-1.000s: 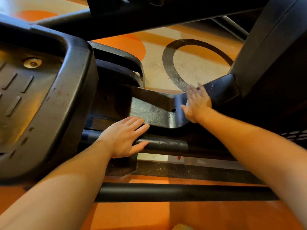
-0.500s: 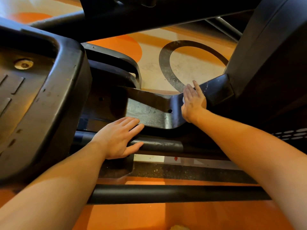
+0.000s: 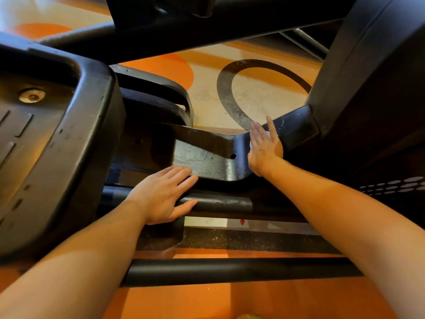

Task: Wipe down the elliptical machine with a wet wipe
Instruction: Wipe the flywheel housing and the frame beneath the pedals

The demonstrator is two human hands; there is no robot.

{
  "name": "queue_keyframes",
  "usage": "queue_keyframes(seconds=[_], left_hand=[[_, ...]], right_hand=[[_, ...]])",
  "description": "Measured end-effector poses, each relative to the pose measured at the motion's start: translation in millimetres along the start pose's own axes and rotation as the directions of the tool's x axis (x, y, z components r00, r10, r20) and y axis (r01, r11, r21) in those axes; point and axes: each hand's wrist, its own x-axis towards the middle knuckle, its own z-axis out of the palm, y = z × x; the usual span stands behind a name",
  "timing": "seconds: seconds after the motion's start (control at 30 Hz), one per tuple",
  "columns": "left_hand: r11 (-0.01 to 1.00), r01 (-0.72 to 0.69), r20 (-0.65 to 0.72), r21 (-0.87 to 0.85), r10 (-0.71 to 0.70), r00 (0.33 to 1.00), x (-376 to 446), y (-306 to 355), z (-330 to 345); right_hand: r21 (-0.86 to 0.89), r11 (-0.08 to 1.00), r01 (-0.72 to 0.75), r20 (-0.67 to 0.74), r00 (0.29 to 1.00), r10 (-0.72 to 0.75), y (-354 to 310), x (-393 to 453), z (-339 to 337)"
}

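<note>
Head view: right hand [image 3: 264, 149], fingers straight, pressing wet wipe [image 3: 251, 145] onto far-right frame cover [image 3: 207, 157]. Left hand [image 3: 161, 194] flat, bracing on near rail [image 3: 220, 203]. Cover partly streaked, dust remaining; pedal [image 3: 57, 139] apparently untouched.

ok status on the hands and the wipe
Left hand flat on lower bar. Right hand pressing wipe on black frame bracket. Nothing blocking.

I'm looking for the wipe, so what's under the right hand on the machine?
A small white edge of the wipe peeks out beside the right hand, which presses flat on the black frame. The rest of the wipe is covered by the palm and fingers.
</note>
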Motion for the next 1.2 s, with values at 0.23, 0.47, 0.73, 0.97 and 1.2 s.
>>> queue_keyframes(seconds=[0.23, 0.47, 0.73, 0.97, 1.2], left_hand=[[1.000, 0.000, -0.004, -0.018, 0.000, 1.000, -0.2, -0.6, 1.5], [1.000, -0.013, -0.021, -0.008, 0.013, 1.000, -0.3, 0.1, 1.0], [1.000, -0.010, -0.023, -0.009, 0.009, 1.000, -1.5, -2.1, 4.6], [1.000, -0.011, -0.052, 0.007, 0.011, 0.999, -2.3, -2.1, 2.2], [0.999, -0.016, -0.078, 0.032, 0.018, 0.997, -2.2, -1.1, 1.3]], right_hand=[[-0.060, 0.991, -0.117, -0.009, 0.993, 0.116, 34.7, -18.9, -2.5], [0.030, 0.992, -0.125, -0.009, 0.992, 0.125, 33.3, -44.5, 8.5], [0.003, 0.995, -0.097, -0.027, 0.995, 0.097, 47.8, -46.9, 0.8], [0.043, 0.980, -0.192, -0.016, 0.981, 0.193, 68.8, -37.8, -1.6], [0.037, 0.986, -0.161, -0.074, 0.984, 0.163, 57.2, -68.0, 12.9]])
